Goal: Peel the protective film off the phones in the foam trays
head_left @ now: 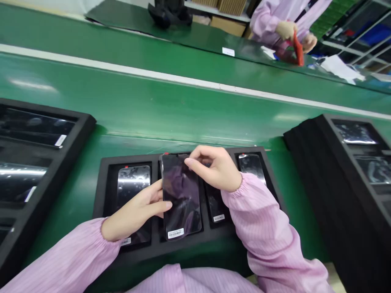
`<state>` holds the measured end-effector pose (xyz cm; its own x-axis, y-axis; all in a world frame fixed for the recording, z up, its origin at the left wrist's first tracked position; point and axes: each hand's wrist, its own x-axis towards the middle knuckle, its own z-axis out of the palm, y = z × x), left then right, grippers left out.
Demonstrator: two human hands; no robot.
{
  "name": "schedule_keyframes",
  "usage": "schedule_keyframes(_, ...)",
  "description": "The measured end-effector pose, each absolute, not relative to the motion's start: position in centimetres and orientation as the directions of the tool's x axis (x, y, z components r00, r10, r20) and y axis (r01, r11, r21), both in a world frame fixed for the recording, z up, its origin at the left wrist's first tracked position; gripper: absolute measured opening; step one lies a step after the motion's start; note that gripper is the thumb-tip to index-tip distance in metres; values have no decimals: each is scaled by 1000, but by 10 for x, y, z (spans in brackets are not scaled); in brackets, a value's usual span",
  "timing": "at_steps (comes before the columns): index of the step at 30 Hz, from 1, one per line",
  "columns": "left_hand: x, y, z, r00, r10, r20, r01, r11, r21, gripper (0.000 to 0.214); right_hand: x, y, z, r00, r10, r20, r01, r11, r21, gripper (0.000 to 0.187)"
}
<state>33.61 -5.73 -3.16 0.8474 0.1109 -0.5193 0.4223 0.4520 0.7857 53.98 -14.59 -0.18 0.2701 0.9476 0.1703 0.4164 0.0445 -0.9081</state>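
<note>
A glossy green table (183, 108) ran across the view, with a white strip (189, 77) crossing it at a slant and patches of lamp light shining on its surface. Beyond the strip lay a dark mat (210, 40) with a black bag-like bundle (171, 14) on it, and behind that stood shelves with cardboard boxes (227, 26). At the far right a co-worker (267, 20) in pink sleeves held a red object (298, 49), near some white papers (340, 67). A black tray (84, 132) lay at the left and a tall black stack (330, 199) stood at the right, both with shiny panels in their pockets. Between them, close to the person, was a middle tray (99, 181) with 4 pockets. Over its 2nd pocket from the left was the dark screen (183, 199), a flat oblong with rounded corners, purplish reflections, a red tab at its top left and a white barcode label (175, 233) at its bottom. The left hand (139, 209) gripped its left edge, thumb on the front, fingers behind. The right hand (218, 169) had thumb and forefinger close together at the upper right corner; whether they pinched anything could not be told.
</note>
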Motion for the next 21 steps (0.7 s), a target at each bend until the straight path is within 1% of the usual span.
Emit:
schedule_keyframes(2, 337, -57, -31, 819, 94, -567, 477, 439, 761, 61, 532, -146, -2, 224, 974, -35, 148, -69, -987, 21)
schedule_keyframes(4, 337, -57, -32, 804, 95, -586, 497, 432, 752, 59, 526, -146, -2, 198, 968, -155, -58, -146, -988, 13)
schedule_keyframes(5, 337, -56, -33, 804, 101, -586, 496, 430, 754, 59, 523, -145, -2, 200, 962, -184, -129, -160, -979, 11)
schedule_keyframes(7, 336, -56, -35, 810, 112, -576, 483, 431, 762, 59, 521, -144, -3, 206, 955, -214, -218, -169, -961, 28)
schedule_keyframes(8, 335, -55, -36, 812, 113, -572, 478, 433, 764, 58, 520, -143, -3, 209, 952, -222, -237, -171, -956, 36)
schedule_keyframes(9, 334, -55, -37, 813, 111, -571, 477, 435, 764, 58, 521, -142, -3, 214, 950, -228, -244, -174, -954, 40)
schedule_keyframes(10, 334, -55, -37, 813, 110, -572, 477, 438, 762, 56, 521, -141, -3, 219, 946, -239, -243, -184, -952, 40)
schedule_keyframes(12, 333, -54, -38, 808, 116, -578, 480, 441, 759, 55, 523, -141, -4, 227, 937, -264, -222, -215, -951, 33)
schedule_keyframes(14, 333, -55, -37, 802, 124, -585, 485, 437, 757, 54, 525, -142, -5, 258, 928, -269, -148, -237, -960, 24)
schedule_keyframes(15, 333, -55, -36, 800, 127, -586, 487, 433, 759, 54, 526, -142, -6, 297, 924, -242, -81, -228, -970, 22)
schedule_keyframes(17, 333, -55, -36, 799, 139, -585, 491, 413, 767, 55, 528, -143, -9, 415, 902, -122, 99, -178, -979, 19)
schedule_keyframes(19, 335, -56, -35, 801, 158, -577, 492, 375, 786, 57, 531, -143, -11, 530, 848, 33, 263, -127, -957, 16)
schedule_keyframes(21, 337, -59, -37, 801, 174, -573, 507, 314, 803, 65, 537, -141, -10, 599, 790, 132, 342, -103, -934, 12)
